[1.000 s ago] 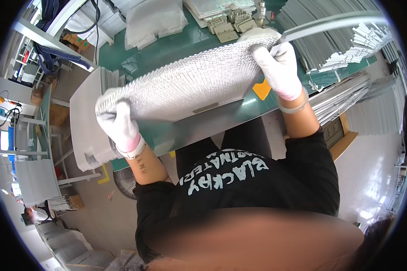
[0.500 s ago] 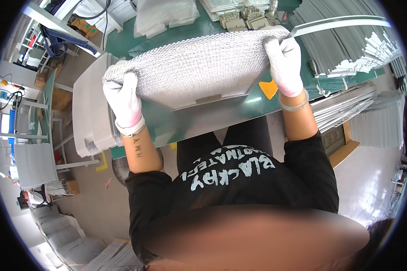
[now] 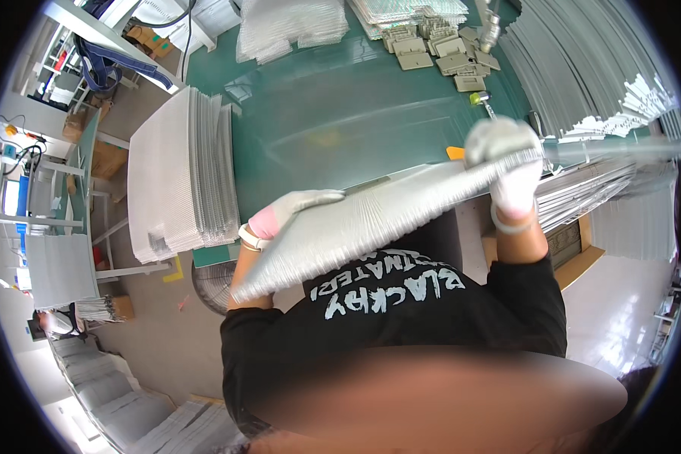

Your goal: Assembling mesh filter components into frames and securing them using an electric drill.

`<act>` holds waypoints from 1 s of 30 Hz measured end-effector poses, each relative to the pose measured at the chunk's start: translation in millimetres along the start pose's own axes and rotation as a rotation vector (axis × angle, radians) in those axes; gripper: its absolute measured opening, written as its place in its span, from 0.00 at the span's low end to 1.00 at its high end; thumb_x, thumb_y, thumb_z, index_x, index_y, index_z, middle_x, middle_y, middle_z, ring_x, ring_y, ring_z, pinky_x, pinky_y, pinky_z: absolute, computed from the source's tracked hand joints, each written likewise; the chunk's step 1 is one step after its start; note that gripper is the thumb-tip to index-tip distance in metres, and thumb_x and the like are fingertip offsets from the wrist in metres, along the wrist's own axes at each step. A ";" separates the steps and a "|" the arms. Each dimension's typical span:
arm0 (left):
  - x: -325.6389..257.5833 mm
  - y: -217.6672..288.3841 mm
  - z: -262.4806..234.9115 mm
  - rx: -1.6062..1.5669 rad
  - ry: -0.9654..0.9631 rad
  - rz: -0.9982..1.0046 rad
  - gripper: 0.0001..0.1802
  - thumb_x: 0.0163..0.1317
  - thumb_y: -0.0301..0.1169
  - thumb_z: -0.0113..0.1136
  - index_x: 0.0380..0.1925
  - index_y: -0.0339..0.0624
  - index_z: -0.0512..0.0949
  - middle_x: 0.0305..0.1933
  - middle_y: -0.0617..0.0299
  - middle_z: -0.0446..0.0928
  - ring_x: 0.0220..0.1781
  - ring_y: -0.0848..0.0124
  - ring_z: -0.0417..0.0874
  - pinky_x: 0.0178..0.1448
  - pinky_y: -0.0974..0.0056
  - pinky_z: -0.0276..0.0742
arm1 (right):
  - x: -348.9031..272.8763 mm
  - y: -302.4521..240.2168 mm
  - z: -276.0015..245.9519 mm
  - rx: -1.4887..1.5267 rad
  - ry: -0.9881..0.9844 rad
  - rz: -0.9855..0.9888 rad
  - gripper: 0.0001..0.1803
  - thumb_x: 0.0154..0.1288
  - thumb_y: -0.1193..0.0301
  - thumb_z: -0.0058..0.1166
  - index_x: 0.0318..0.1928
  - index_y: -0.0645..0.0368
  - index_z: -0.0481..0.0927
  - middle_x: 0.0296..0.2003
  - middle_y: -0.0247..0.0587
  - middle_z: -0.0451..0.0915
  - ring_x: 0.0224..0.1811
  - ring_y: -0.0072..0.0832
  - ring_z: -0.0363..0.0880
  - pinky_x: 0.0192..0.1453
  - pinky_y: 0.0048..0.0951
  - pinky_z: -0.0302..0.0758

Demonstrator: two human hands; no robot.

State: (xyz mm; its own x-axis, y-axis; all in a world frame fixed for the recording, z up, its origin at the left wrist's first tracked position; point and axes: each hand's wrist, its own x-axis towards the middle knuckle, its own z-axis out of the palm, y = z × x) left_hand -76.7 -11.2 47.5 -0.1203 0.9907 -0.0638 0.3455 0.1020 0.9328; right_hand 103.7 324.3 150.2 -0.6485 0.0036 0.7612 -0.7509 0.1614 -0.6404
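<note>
Observer: Panel [image 3: 386, 219] now tilted edge-on to the camera, low end at the person's left, high end at the right. A second ago its broad ribbed face was turned up and lay flat across the green table [image 3: 340, 113]; now it is lifted off and held over the near edge, against the chest.

Recorder: Grips?

Observer: Right hand [image 3: 507, 163], white glove, clenched over the raised end. Left hand [image 3: 291, 212], glove too, laid flat along the upper edge near the low end, fingers spread, steadying more than clamping.

Recorder: Meaning?

Observer: Judging from the turn, the piece is being flipped or carried. Stack of like panels [image 3: 178, 174] sits at the table's left end, close to the low corner.
</note>
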 end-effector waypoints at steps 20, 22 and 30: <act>4.8 18.9 -54.8 0.238 -0.181 -0.304 0.20 0.60 0.29 0.54 0.52 0.37 0.78 0.56 0.51 0.79 0.59 0.55 0.78 0.66 0.55 0.70 | -42.8 -41.4 26.7 -0.030 0.164 0.058 0.24 0.64 0.53 0.58 0.21 0.59 0.74 0.24 0.44 0.81 0.24 0.36 0.80 0.27 0.32 0.77; 35.9 13.5 -44.3 0.188 -0.235 -0.149 0.25 0.68 0.37 0.51 0.62 0.37 0.73 0.64 0.47 0.73 0.67 0.55 0.72 0.72 0.56 0.64 | -43.0 -41.2 29.8 -0.003 0.196 0.051 0.23 0.64 0.54 0.58 0.21 0.59 0.74 0.24 0.44 0.81 0.24 0.36 0.80 0.28 0.32 0.77; 117.8 -20.1 7.0 0.241 -0.380 0.068 0.30 0.74 0.43 0.45 0.70 0.39 0.62 0.75 0.48 0.59 0.76 0.57 0.60 0.78 0.58 0.54 | -40.8 -29.4 27.0 0.091 0.226 0.036 0.17 0.64 0.61 0.61 0.25 0.59 0.75 0.24 0.44 0.81 0.24 0.35 0.79 0.28 0.31 0.77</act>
State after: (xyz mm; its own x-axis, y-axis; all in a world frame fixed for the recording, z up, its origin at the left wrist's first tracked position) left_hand -91.2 104.1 18.8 0.2446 0.9541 -0.1728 0.5531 0.0091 0.8331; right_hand 148.9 292.7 135.3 -0.6380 0.2305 0.7347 -0.7427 0.0677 -0.6662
